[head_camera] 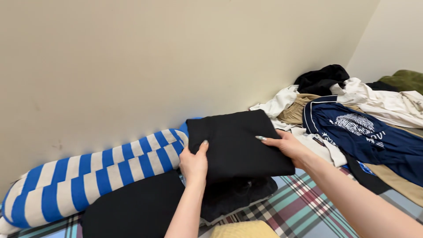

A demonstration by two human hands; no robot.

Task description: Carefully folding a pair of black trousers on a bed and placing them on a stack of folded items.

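Note:
A folded black garment point(238, 141) is held flat above a small stack of dark folded clothes point(238, 196). My left hand point(194, 163) grips its near left edge, thumb on top. My right hand point(286, 145) holds its right edge, fingers spread over the cloth. The garment's far corner lies against a long blue and white striped bolster point(88, 176) that runs along the wall.
A heap of loose clothes sits at the right: a navy printed shirt point(365, 136), white garments point(383, 103), a black one point(321, 79). A plaid sheet point(304, 207) covers the bed. Another black cloth point(132, 211) lies near left. The beige wall point(154, 57) is close behind.

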